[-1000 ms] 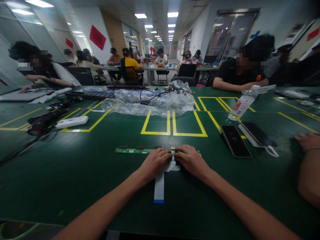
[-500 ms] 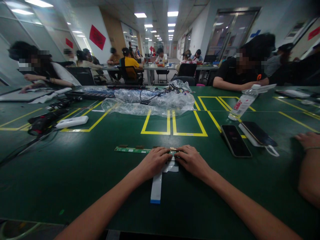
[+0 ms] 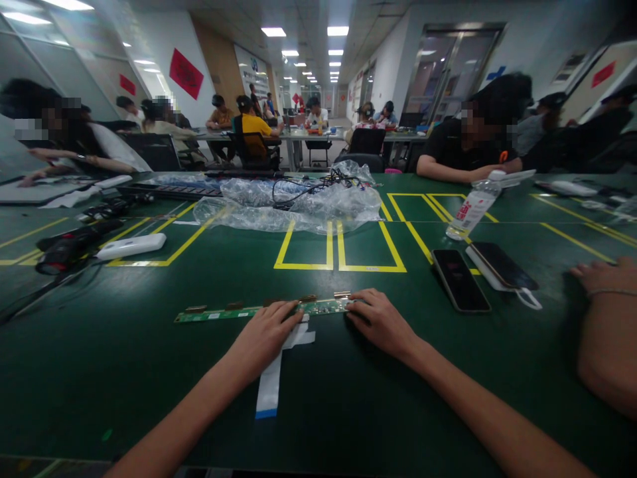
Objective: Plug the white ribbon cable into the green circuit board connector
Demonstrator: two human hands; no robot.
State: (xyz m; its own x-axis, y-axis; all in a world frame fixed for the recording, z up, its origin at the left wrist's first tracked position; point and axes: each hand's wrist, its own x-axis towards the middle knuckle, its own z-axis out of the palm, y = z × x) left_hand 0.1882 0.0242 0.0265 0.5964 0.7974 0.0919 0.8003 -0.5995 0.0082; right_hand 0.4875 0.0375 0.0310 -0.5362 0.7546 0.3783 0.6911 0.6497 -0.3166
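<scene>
A long, narrow green circuit board (image 3: 233, 311) lies on the green table (image 3: 124, 372) in front of me. A white flat ribbon cable with a blue tip (image 3: 271, 382) runs from the board toward me. My left hand (image 3: 263, 338) rests over the cable's top end where it meets the board, fingers curled down on it. My right hand (image 3: 381, 322) presses on the board's right end, fingers bent and close together.
Two black phones (image 3: 460, 280) and a water bottle (image 3: 470, 209) lie to the right. Another person's hand (image 3: 604, 279) rests at the far right. Crumpled clear plastic with black cables (image 3: 293, 199) sits behind yellow floor-tape boxes. A white device (image 3: 130, 246) lies at left.
The board and ribbon cable have slid to the left with my left hand. My two hands, close together before, are now apart. The view shifted slightly.
</scene>
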